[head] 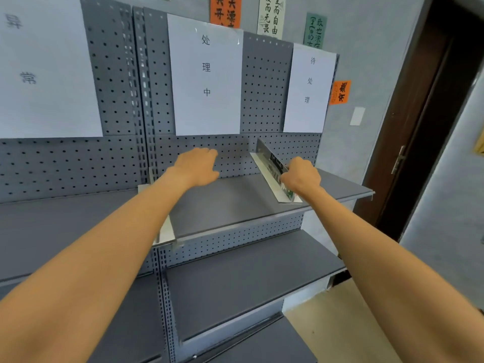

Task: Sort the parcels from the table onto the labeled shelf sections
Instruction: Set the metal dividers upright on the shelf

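Left hand hovered loosely curled over the shelf; right hand gripped the metal divider at 3 o'clock.

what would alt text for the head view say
Both hands reach over a grey shelf: the left hand hovers with fingers curled, the right hand grips a metal divider. White paper labels hang above.

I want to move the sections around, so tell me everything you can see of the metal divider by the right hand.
The metal divider is a shiny L-shaped strip, steel by its look: a flat foot lying on the grey shelf and an upright wall that mirrors its surroundings. It runs from the pegboard back to the shelf's front edge, between the sections labelled 处理中 and 待处理. The right hand has curled fingers at its upright wall near the front end; whether they truly grip it is unclear.
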